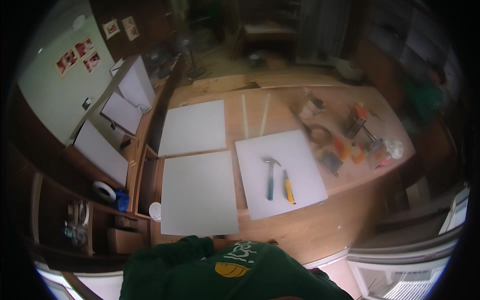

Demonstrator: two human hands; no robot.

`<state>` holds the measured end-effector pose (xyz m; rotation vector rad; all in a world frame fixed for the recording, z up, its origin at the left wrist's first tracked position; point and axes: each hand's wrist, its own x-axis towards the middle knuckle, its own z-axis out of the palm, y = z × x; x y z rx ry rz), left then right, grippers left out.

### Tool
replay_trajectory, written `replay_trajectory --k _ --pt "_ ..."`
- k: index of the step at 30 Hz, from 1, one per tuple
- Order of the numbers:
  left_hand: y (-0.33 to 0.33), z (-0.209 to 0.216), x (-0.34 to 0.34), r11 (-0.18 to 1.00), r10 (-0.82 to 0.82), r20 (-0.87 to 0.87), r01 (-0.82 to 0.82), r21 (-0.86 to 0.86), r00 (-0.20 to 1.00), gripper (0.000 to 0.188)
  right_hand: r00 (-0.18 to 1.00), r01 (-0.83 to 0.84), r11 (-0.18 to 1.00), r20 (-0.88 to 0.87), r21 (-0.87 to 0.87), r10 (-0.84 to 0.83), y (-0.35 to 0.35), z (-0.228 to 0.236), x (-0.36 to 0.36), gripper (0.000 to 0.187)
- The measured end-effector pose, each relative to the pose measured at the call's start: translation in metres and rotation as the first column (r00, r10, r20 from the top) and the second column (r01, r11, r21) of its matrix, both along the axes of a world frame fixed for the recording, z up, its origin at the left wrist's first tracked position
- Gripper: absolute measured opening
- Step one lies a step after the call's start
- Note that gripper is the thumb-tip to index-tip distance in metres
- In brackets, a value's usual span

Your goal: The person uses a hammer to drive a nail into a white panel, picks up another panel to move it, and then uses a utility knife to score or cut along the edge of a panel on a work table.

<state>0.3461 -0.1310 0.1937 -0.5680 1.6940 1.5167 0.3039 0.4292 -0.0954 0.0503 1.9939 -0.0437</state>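
On the counter (256, 112), hammer (271, 178) and yellow-handled tool (288, 188) were laid on a white panel (300, 162); pause between steps judged, clear reach needed next; hands' grip couldn't be told.

Reddish pictures (84, 47) hang on a pale wall (50, 92); a white roll (102, 184) lies beside blue material (122, 200).

Your green-sleeved left arm (172, 250) bends inward across your front; your left hand (223, 243) is mostly hidden.
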Motion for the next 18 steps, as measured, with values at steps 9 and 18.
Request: replay_trajectory --k 9,18 --pt "0.012 0.124 -0.114 0.793 0.127 -0.154 -0.007 0.609 0.98 0.045 0.615 0.748 0.569 0.034 -0.343 -0.788 0.03 0.025 -0.161 0.028" --pt "0.028 0.12 -0.184 0.864 -0.343 -0.495 0.475 0.168 0.798 0.046 0.618 0.69 0.415 0.183 -0.593 -0.765 -0.018 0.047 -0.182 0.006"
